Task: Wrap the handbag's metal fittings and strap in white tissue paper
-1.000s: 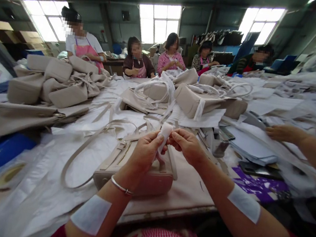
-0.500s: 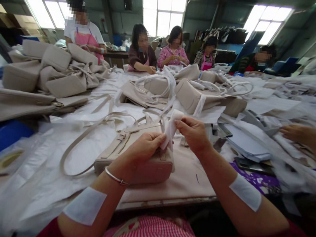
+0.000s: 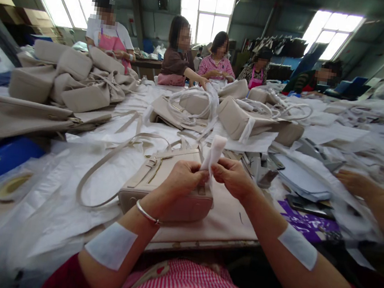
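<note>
Pinching white strip [image 3: 217, 148] in closed left hand [image 3: 185, 179]. Gripping same strip with curled, closed right hand [image 3: 233, 178]. Held up over beige bag [image 3: 162, 166], lying on table [image 3: 226, 221], to right of piled bags [image 3: 76, 77].

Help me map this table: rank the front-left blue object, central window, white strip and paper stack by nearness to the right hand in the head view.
1. White strip: at the right hand.
2. Paper stack: right side.
3. Blue object: front left.
4. Central window: far background.
</note>
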